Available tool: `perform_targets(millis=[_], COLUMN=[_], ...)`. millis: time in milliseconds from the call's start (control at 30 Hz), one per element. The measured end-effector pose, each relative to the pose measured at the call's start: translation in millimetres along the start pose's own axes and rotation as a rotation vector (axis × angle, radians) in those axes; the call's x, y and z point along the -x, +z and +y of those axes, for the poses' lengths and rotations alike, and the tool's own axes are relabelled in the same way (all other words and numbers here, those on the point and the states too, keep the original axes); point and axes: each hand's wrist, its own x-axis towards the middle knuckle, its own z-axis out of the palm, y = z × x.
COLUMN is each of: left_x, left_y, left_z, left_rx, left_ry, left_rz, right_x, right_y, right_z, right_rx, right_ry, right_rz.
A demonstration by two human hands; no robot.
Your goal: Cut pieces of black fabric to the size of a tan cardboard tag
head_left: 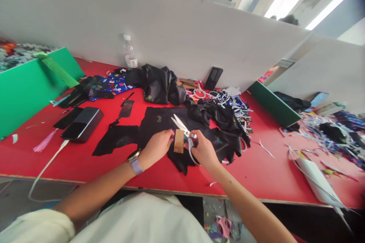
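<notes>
My right hand [204,151] is closed round the white handles of a pair of scissors [180,124], whose blades point away and to the left, spread slightly apart. Between my hands is a small brown cardboard piece [179,142], with a bit of dark, shiny patterned material at its right edge. My left hand [159,145] pinches at the card's left side; the fingertips are partly hidden. Beneath both hands lies a black cloth [154,115] with small coloured prints and cut edges, spread over the red table [114,167].
A phone [81,123] rests on a dark block at left, with a white cable. Behind stand a water bottle [130,53], bunched black fabric [156,85] and a leaning phone [213,78]. Fabric strips [241,108] are heaped right. A green board [42,83] borders the left.
</notes>
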Motion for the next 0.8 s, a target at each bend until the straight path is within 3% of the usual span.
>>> perform_targets(millis=[100, 233, 300, 667, 800], left_x=[32.9, 74.5, 83.4, 83.9, 85.2], left_y=[3.8, 22.6, 31.7, 36.6, 39.7], left_z=[-4.2, -3.6, -3.7, -8.7, -7.9], left_rx=[-0.081, -0.229, -0.276, -0.281, -0.245], left_ry=[0.148, 0.452, 0.528, 0.494, 0.475], left_rz=[0.129, 0.128, 0.139, 0.105, 0.105], right_x=[4.0, 9.8, 10.2, -0.6, -3.4], right_y=[7.9, 22.4, 27.3, 26.8, 24.5], right_z=[3.2, 10.2, 10.3, 4.9, 5.2], right_rx=[0.199, 0.397, 0.468, 0.571, 0.531], right_ry=[-0.130, -0.281, -0.291, -0.303, -0.420], right_rz=[0.015, -0.066, -0.127, -0.139, -0.195])
